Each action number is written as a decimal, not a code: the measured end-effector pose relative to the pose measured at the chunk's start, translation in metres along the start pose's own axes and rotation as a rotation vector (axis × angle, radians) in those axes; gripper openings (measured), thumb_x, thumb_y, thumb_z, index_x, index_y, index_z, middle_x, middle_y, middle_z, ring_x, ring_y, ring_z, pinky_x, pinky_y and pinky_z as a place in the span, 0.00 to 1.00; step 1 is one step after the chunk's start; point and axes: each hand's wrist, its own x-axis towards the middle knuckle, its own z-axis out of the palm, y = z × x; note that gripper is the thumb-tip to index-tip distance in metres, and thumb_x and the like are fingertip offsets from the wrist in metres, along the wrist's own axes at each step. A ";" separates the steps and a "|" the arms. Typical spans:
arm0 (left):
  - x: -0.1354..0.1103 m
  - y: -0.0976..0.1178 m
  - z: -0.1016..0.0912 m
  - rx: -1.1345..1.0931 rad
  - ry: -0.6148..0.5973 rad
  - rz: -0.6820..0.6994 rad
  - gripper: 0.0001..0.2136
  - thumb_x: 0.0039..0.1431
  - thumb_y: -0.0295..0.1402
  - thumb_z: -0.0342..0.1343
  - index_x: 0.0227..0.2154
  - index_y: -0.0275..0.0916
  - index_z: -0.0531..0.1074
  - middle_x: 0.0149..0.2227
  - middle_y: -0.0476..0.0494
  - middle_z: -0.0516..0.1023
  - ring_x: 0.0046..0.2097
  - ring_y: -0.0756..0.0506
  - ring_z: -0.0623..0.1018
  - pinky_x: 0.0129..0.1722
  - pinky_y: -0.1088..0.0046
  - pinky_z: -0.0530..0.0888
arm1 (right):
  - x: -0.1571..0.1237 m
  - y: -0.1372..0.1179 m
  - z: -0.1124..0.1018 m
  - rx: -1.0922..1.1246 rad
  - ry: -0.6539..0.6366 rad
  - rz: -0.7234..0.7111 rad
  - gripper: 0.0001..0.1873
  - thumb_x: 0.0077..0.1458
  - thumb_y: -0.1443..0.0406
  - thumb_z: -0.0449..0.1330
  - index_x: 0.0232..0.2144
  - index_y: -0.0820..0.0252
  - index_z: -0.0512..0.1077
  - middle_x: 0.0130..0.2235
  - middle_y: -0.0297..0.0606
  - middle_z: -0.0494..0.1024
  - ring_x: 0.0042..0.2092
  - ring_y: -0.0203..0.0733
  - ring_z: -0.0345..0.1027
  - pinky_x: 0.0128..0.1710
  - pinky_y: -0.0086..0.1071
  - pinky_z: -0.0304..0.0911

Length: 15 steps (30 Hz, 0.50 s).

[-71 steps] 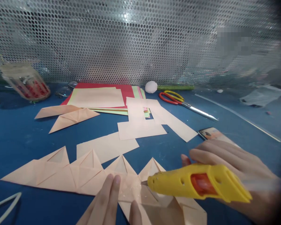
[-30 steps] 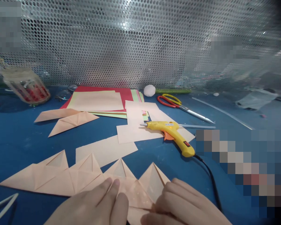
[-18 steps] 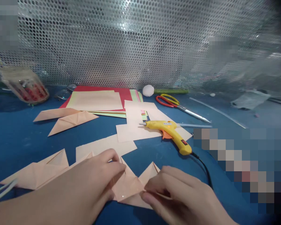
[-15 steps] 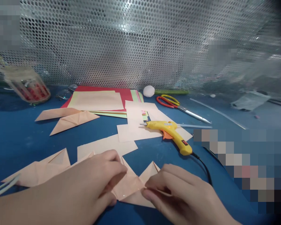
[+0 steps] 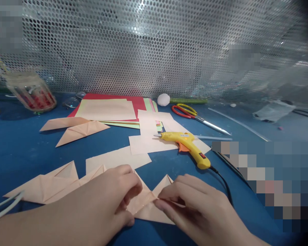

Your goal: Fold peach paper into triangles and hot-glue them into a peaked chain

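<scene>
Low in the frame, your left hand point(image 5: 110, 198) lay curled over the folded peach paper strip point(image 5: 143, 201) on the blue table point(image 5: 20, 153); your right hand point(image 5: 195, 205) pinched its pointed flap, fingers point(image 5: 164, 205) closed on the paper. Risk as judged: uneven pressing could skew the joint. The yellow glue gun point(image 5: 187, 145) lay at centre right; its cord point(image 5: 224, 186) ran near your right hand and could snag.

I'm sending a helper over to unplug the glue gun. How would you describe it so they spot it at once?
On the blue table, look just past the two hands folding paper, toward the right of the middle. The glue gun lies on its side across pale paper strips, metal tip pointing left. It is the only yellow tool with an orange trigger and a black cord.
</scene>
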 end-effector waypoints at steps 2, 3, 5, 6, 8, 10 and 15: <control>-0.002 -0.005 -0.001 -0.001 -0.056 0.024 0.15 0.47 0.22 0.50 0.34 0.47 0.74 0.37 0.53 0.77 0.36 0.47 0.78 0.37 0.76 0.74 | 0.001 0.000 0.001 0.001 0.014 -0.002 0.12 0.66 0.65 0.58 0.29 0.55 0.72 0.23 0.28 0.74 0.24 0.31 0.69 0.22 0.23 0.62; -0.003 -0.008 -0.001 0.002 -0.065 0.059 0.15 0.50 0.22 0.49 0.35 0.47 0.74 0.39 0.51 0.77 0.38 0.47 0.78 0.40 0.75 0.74 | 0.002 0.000 0.003 0.005 0.032 -0.006 0.13 0.67 0.65 0.57 0.28 0.55 0.72 0.22 0.27 0.74 0.24 0.31 0.69 0.21 0.23 0.61; -0.005 -0.013 -0.001 0.014 -0.042 0.135 0.14 0.56 0.25 0.48 0.38 0.47 0.75 0.41 0.49 0.76 0.42 0.45 0.77 0.43 0.74 0.74 | 0.001 0.001 0.007 0.017 0.068 -0.013 0.14 0.67 0.63 0.57 0.28 0.54 0.72 0.22 0.27 0.73 0.24 0.31 0.68 0.21 0.23 0.59; -0.006 -0.014 -0.001 0.020 -0.029 0.158 0.13 0.58 0.25 0.47 0.38 0.47 0.75 0.42 0.48 0.76 0.43 0.44 0.77 0.44 0.73 0.74 | 0.000 0.002 0.009 0.022 0.085 -0.010 0.14 0.68 0.62 0.56 0.28 0.54 0.71 0.22 0.27 0.72 0.24 0.31 0.67 0.21 0.24 0.58; -0.007 -0.015 -0.001 0.031 -0.011 0.170 0.13 0.60 0.26 0.47 0.39 0.47 0.75 0.41 0.47 0.76 0.43 0.44 0.76 0.45 0.72 0.74 | -0.002 0.003 0.013 0.031 0.122 -0.009 0.14 0.68 0.61 0.56 0.28 0.53 0.71 0.21 0.27 0.71 0.24 0.32 0.67 0.21 0.26 0.56; -0.007 -0.015 -0.001 0.033 -0.019 0.166 0.13 0.59 0.26 0.48 0.39 0.47 0.75 0.42 0.47 0.76 0.43 0.44 0.77 0.44 0.72 0.74 | -0.003 0.003 0.012 0.023 0.096 -0.011 0.14 0.68 0.62 0.56 0.29 0.53 0.71 0.22 0.28 0.72 0.24 0.33 0.67 0.21 0.26 0.57; -0.008 -0.015 0.000 -0.035 -0.037 0.084 0.16 0.55 0.25 0.48 0.40 0.51 0.74 0.42 0.53 0.78 0.42 0.45 0.80 0.42 0.72 0.73 | 0.002 0.002 0.003 -0.025 -0.022 -0.016 0.11 0.67 0.64 0.57 0.31 0.54 0.73 0.23 0.29 0.74 0.26 0.33 0.70 0.23 0.25 0.61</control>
